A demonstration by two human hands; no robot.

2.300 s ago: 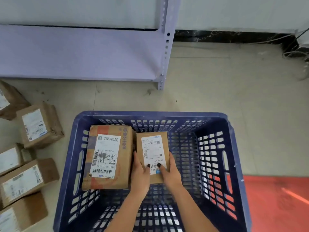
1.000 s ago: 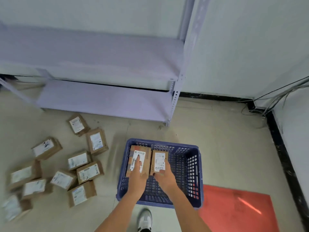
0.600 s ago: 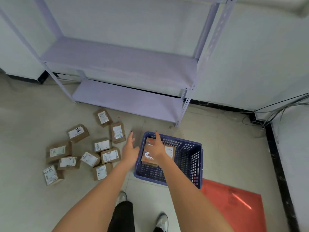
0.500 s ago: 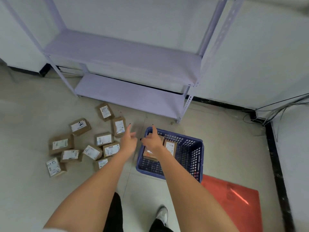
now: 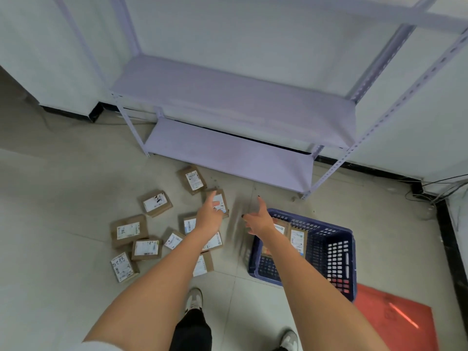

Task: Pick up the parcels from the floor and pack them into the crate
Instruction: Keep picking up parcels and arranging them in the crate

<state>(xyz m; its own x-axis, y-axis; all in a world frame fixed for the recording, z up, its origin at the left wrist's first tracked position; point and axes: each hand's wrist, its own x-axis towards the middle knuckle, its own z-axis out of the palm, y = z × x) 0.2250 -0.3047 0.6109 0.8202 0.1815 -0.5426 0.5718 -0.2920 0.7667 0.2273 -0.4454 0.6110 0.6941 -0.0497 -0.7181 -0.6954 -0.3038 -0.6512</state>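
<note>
Reaching out over the floor [image 5: 63, 198], the left hand [image 5: 209, 216] and right hand [image 5: 258, 219] are hovering empty, fingers spread; parcels [image 5: 129, 230] are lying scattered left of the crate [image 5: 350, 262], which is holding two.

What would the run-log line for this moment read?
phase: reaching for next parcel | left hand: open above floor parcels | right hand: open, empty | crate: two parcels inside

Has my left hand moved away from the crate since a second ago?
Yes. The left hand was over the parcels inside the blue crate; now it is open over the parcels on the floor, left of the crate.
</note>
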